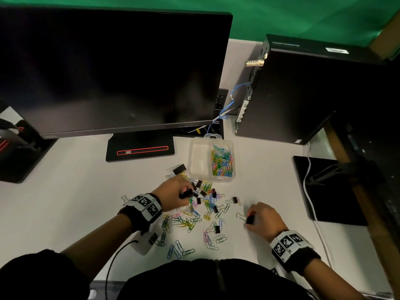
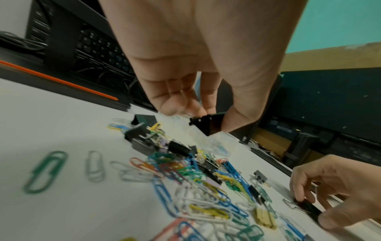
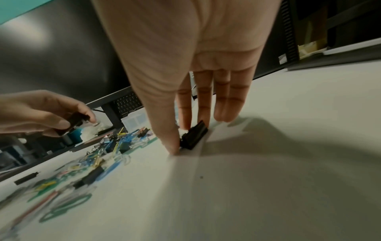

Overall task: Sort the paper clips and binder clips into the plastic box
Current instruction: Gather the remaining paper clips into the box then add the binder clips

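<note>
A clear plastic box (image 1: 199,158) stands on the white desk; its right compartment holds coloured paper clips (image 1: 223,161), its left one looks empty. A scattered pile of paper clips and binder clips (image 1: 194,213) lies in front of it. My left hand (image 1: 184,191) hovers over the pile's far side and pinches a black binder clip (image 2: 208,124) between thumb and fingers, lifted off the desk. My right hand (image 1: 251,217) is at the pile's right edge, thumb and fingers pinching another black binder clip (image 3: 193,136) that sits on the desk.
A dark monitor (image 1: 108,70) on its stand (image 1: 140,149) is behind the pile. A black computer case (image 1: 303,89) with cables stands at the back right. A black pad (image 1: 329,191) and a white cable lie on the right.
</note>
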Tool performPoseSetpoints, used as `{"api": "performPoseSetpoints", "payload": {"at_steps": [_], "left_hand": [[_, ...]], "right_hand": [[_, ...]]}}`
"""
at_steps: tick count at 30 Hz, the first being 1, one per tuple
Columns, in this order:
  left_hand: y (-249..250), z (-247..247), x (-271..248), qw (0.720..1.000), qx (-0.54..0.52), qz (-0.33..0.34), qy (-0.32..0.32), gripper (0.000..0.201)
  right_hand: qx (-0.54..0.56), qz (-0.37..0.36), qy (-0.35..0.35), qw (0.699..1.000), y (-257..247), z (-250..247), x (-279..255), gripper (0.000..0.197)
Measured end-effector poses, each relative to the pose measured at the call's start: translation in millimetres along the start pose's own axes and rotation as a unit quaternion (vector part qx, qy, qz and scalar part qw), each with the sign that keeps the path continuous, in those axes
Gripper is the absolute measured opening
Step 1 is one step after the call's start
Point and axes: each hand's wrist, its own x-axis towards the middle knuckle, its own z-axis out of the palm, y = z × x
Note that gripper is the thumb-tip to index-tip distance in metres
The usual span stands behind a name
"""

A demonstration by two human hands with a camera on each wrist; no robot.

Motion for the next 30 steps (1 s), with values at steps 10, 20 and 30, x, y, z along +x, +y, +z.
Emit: {"api": "performPoseSetpoints", "payload": {"at_steps": [10,20,30], "left_hand": [[-56,-13,-32,0.985,0.053,-0.162,0.024,0.034],[-73,-6,-40,0.979,0.084,-0.173,0.067,0.048],[-44,24,-30,0.988,0.155,0.023,-0.010,0.052]], "right_hand": [[0.059,-0.122,-0.033,0.990,-71,24,21,0.014],[0.084,-0.117,-0.019,0.989,-78,24,26,0.011],[0.018,0.030,0.065,0.997,-18,-15,26,0.011]]}}
